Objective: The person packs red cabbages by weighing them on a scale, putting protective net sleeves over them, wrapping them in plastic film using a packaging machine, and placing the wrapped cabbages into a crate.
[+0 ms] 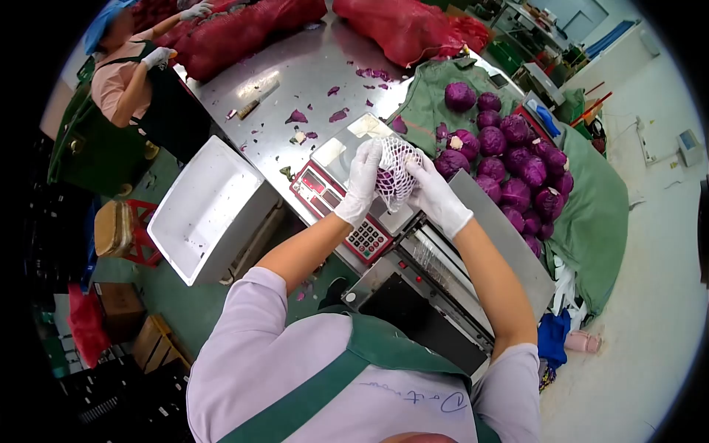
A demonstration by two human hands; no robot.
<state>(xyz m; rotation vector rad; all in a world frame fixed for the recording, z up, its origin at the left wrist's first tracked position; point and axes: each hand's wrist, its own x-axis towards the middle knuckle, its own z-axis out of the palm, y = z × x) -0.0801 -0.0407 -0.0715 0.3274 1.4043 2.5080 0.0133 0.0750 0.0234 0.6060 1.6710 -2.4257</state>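
Note:
A purple cabbage in a white foam net [396,176] is held between my two gloved hands, above a weighing scale [341,190] with a red keypad panel. My left hand [362,181] wraps its left side, and my right hand [437,193] has its fingers closed on the right side. White gloves cover both hands. Just right of my hands lies a pile of bare purple cabbages [515,162] on green cloth. Below the hands is a wrapping machine [436,258] with a roll of clear film.
A white tub [210,207] is at the left of the metal table [266,88]. A knife [255,102] and leaf scraps lie on the table. Red mesh sacks [236,37] line its far side. A co-worker [140,81] in a dark apron stands at the upper left.

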